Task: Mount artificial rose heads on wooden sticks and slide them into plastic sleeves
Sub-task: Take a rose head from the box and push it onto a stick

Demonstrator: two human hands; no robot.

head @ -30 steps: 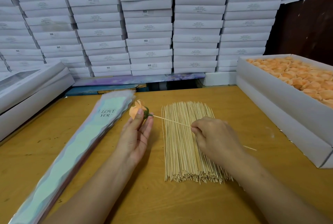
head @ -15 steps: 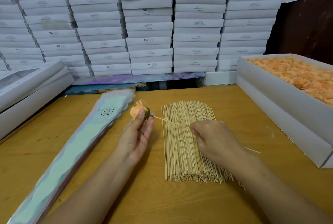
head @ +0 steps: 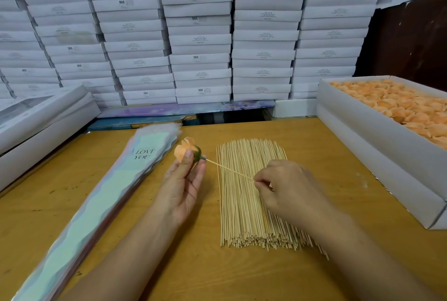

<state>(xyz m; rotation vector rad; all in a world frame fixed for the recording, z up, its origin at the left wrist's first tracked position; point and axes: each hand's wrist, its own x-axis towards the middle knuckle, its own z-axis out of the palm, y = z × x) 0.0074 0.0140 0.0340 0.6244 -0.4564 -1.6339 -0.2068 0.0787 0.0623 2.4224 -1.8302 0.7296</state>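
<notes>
- An orange artificial rose head (head: 185,150) with a green base sits above the table, just right of the wide end of the plastic sleeves, held up at the fingertips of the left hand (head: 183,187).
- The left hand lies palm up, thumb pressed on the petals and the other fingers curled behind the green base, so it grips the rose head.
- A thin wooden stick (head: 229,169) meets the green base at its left tip and slopes down to the right, passing over the top of the stick bundle.
- The right hand (head: 287,192) pinches that stick near its right end between thumb and forefinger, the remaining fingers curled in; it hovers over the middle of the bundle.
- The bundle of wooden sticks (head: 246,216) lies flat on the table, ends pointing toward and away from the person, between the two forearms.
- A stack of long plastic sleeves (head: 101,194), pale mint with a scalloped iridescent edge and the printed words "LOVE YOU", lies diagonally at the left, wide end farthest away.
- A white cardboard box (head: 377,146) at the right edge of the table is filled with orange rose heads (head: 399,104).
- The wooden table (head: 193,271) is yellowish brown and scuffed.
- More white boxes (head: 41,121) rest at the left edge, and a wall of stacked white cartons (head: 198,34), some marked "SGS", rises behind.
</notes>
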